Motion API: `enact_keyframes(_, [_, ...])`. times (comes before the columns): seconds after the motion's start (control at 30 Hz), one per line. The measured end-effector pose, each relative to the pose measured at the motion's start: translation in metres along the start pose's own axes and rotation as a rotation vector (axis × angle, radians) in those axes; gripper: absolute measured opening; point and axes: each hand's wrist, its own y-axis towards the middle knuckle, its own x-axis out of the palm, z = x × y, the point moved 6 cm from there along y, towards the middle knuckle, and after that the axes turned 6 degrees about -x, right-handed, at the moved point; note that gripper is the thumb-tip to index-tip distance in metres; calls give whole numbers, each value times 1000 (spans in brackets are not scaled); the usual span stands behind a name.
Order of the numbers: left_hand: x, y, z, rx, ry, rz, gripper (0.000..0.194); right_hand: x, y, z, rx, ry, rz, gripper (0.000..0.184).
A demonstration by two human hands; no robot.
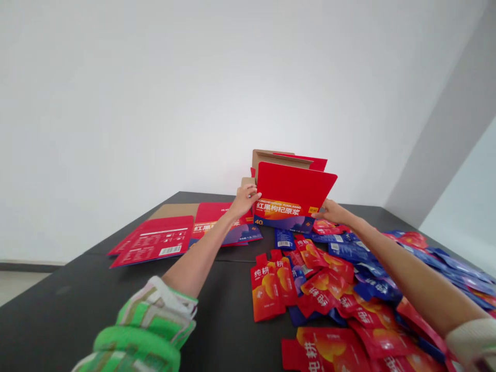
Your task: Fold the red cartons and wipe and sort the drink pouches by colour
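A red carton (293,199) with yellow and white print stands at the far side of the black table (70,310), its flaps up and brown inside showing. My left hand (245,199) grips the carton's left edge, fingers curled round it. My right hand (330,210) holds the carton's lower right corner, fingers closed against it. Both arms reach far forward over the table.
Flattened red cartons (155,242) lie to the left of the standing one. A heap of several red pouches (271,287) and blue pouches (351,251) covers the right side of the table. A white wall rises behind.
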Motion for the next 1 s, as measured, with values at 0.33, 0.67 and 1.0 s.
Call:
enact_keyframes(0.33, [28,27,-4,-36,182,-54,31,2,4,45,194,102,30,32])
enact_keyframes(0.67, [24,15,12,-101,222,4,38,-11,-2,27,202,267,202,59])
enact_keyframes(1.0, [20,15,21,-118,211,-13,70,-37,-15,16,306,14,294,61])
